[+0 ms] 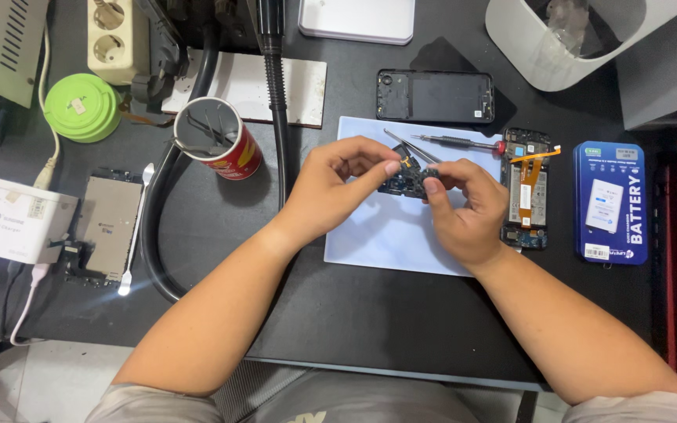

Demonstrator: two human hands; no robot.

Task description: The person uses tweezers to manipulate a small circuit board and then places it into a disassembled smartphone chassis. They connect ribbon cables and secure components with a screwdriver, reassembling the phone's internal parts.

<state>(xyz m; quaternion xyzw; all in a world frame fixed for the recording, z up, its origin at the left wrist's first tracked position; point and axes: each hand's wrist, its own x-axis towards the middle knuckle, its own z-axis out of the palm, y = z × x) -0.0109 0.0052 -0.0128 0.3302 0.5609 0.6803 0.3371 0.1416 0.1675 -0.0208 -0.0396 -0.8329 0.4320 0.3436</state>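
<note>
Both hands, left hand (pixel 337 188) and right hand (pixel 464 207), pinch a small dark circuit board (pixel 403 180) in their fingers above the pale blue mat (pixel 378 235) (tweezers (pixel 410 146) and screwdriver (pixel 456 142) lie at the mat's far edge). An opened phone (pixel 528 188) lies just right of the mat.

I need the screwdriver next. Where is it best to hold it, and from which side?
Grip the dark shaft-side handle of the screwdriver, coming from above. It lies flat on the blue mat, red cap to the right, tweezers close on its left.
</note>
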